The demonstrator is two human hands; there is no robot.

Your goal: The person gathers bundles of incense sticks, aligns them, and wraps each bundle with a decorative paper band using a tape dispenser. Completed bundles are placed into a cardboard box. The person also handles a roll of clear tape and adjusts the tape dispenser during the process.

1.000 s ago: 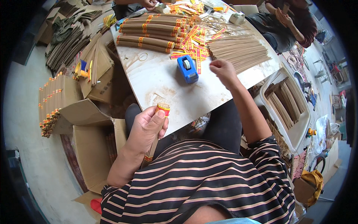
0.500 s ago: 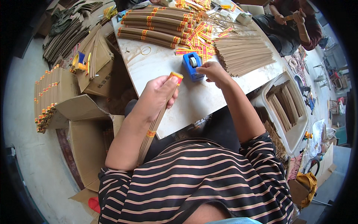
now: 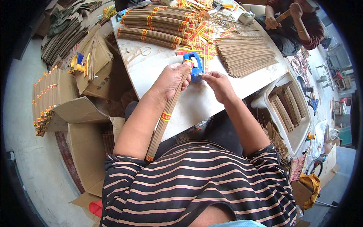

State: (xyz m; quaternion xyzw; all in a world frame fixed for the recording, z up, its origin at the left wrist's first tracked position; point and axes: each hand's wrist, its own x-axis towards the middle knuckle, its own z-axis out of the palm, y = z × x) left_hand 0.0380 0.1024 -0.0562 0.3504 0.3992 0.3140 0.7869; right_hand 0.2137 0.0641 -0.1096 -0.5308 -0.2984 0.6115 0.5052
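Observation:
In my left hand is a long bundle of brown incense sticks with red-and-yellow paper bands. The fingers wrap round its upper part, and its lower end slants down toward my left sleeve. The top of the bundle overlaps the left side of a blue tape dispenser on the table. My right hand is at the dispenser's near end, thumb and forefinger pinched on what looks like the end of the clear tape. The bundle's top and my left hand partly hide the dispenser.
Banded incense bundles lie stacked on the white table, beside scattered red-and-yellow labels and loose incense sticks. A white bin stands right, an open carton left. Across the table a person holds a bundle.
My left hand has carried the incense bundle up and right, against the dispenser. My right hand has shifted slightly down, its fingertips now at the dispenser's near end.

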